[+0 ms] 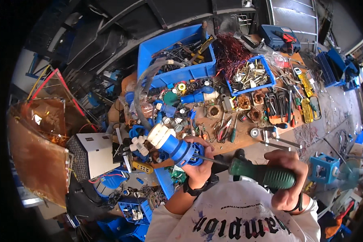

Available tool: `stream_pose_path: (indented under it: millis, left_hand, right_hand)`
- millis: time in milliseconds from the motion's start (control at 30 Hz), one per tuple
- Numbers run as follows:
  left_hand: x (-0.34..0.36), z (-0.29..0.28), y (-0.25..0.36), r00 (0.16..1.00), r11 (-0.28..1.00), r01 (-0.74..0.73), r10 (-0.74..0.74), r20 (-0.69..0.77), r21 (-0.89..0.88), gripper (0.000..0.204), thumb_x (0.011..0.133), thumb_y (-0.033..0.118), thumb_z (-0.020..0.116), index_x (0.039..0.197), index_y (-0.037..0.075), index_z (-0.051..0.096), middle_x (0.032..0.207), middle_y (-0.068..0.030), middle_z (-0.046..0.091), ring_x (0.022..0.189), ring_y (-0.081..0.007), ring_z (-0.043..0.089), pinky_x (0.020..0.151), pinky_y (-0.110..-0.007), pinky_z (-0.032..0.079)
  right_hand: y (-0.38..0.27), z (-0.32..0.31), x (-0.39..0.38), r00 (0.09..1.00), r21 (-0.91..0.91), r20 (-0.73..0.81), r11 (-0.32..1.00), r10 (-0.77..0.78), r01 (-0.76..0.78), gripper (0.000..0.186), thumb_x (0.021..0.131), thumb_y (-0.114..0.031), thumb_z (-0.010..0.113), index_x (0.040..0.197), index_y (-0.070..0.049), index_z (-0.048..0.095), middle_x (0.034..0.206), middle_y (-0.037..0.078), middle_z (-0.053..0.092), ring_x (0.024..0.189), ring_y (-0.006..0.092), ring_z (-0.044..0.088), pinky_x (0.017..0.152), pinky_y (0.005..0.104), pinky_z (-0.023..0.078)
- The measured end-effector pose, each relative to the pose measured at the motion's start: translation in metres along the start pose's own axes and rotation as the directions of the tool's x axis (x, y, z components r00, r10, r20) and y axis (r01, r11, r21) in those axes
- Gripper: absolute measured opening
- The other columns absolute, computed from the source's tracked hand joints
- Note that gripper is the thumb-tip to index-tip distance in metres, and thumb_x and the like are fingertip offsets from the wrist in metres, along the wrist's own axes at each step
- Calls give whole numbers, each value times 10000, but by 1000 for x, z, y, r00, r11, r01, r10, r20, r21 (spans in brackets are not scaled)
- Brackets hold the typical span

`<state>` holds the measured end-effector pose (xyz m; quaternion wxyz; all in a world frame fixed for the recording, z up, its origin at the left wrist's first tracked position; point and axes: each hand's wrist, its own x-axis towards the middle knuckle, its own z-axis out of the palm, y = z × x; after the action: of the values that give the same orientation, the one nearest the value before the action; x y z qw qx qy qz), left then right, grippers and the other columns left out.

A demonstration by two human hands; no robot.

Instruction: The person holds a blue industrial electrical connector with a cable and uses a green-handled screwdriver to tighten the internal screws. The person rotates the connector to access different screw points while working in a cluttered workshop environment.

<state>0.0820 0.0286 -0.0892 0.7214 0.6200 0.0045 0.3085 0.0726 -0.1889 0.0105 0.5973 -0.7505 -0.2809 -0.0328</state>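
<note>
My left hand [201, 171] is closed around a blue industrial plug [176, 148] with a cream-white collar, held in front of my chest. From its collar end a thick grey cable [138, 99] curves up towards the bench's back. The plug's open end faces my right. My right hand [299, 171] grips the ribbed end of a green-handled screwdriver [266, 174]. The shaft runs left into the plug's open end; its tip is hidden inside. Another blue and white plug [199, 96] lies on the bench beyond.
A cluttered wooden bench [240, 139] stands ahead. On it are a large blue bin [181, 74] of tools, a blue tray [272, 80] of screws, pliers [222, 132] and hex keys [275, 105]. A white box [99, 153] is at the left, a blue metal frame [324, 168] at the right.
</note>
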Motion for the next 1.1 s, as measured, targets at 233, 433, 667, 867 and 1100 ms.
stream_pose_path:
  millis: [233,433,667,867,1100]
  left_hand:
    - [32,-25,-19,995,995,93,-92,23,-26,428,781,-70,623,1110,43,373,821,-95,564,656,-149,562,618,-269,484]
    - [43,-29,-18,981,980,193,-191,32,-45,400,761,-96,621,1072,23,399,822,-82,566,666,-130,566,621,-247,488]
    - [40,-44,-23,994,995,102,-102,43,14,461,748,-96,626,1114,38,381,819,-89,571,672,-139,558,619,-259,490]
    - [33,-40,-17,991,996,91,-89,101,-21,458,757,-83,629,1115,36,370,817,-103,576,659,-155,570,626,-273,504]
    - [22,-37,-13,990,993,113,-111,82,-18,377,785,-55,633,1071,32,404,815,-102,578,643,-143,570,618,-269,499]
  right_hand:
    - [4,27,32,996,-214,53,973,-71,81,469,783,-214,758,1140,-43,507,1078,210,573,892,307,599,697,389,481]
    - [11,56,42,988,98,-144,994,54,-40,833,694,-368,828,1261,-54,305,1095,227,554,947,274,573,777,360,463]
    - [6,43,35,997,-139,-47,988,56,-62,475,771,-266,776,1077,-8,520,1010,197,581,797,277,601,696,348,485]
    - [1,49,29,993,-17,-118,1000,-6,4,664,744,-198,798,1238,-46,382,1099,231,546,924,292,563,745,361,479]
    - [-13,44,7,986,-212,-97,965,134,-152,338,772,-262,749,1001,-61,605,1057,188,600,838,295,646,626,329,508]
